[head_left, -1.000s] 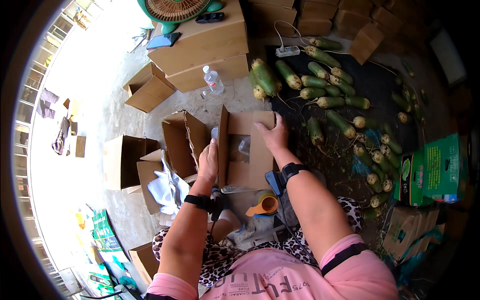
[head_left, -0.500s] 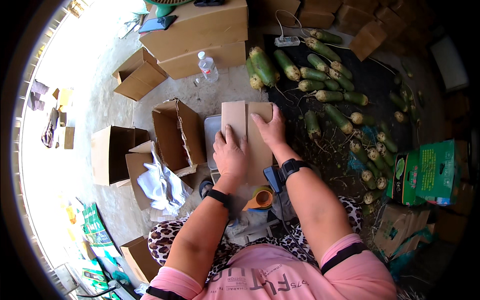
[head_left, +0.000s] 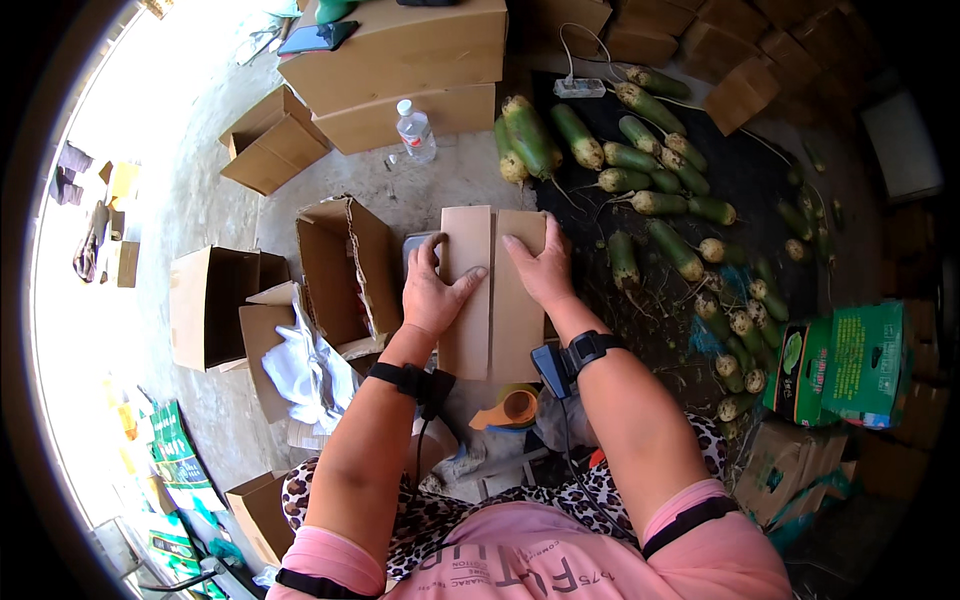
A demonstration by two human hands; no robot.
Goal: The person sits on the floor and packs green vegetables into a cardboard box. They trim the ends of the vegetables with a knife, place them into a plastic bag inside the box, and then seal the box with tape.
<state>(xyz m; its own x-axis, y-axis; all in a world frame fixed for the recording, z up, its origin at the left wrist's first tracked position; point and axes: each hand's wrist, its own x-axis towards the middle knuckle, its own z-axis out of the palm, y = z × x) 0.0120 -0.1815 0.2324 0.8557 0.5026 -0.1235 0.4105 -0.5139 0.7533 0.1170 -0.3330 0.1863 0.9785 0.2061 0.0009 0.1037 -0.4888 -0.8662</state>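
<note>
Left hand lies spread on the closed-over carton, its thumb on the left flap and its fingers at the ten o'clock edge. Right hand is spread too, thumb on the right flap, fingers over the one o'clock edge. A narrow gap parts the flaps. The carton sits at the dial's centre; from it, an orange tape dispenser lies at six, a torn-edged open box at nine, a water bottle at eleven, green radishes at two.
</note>
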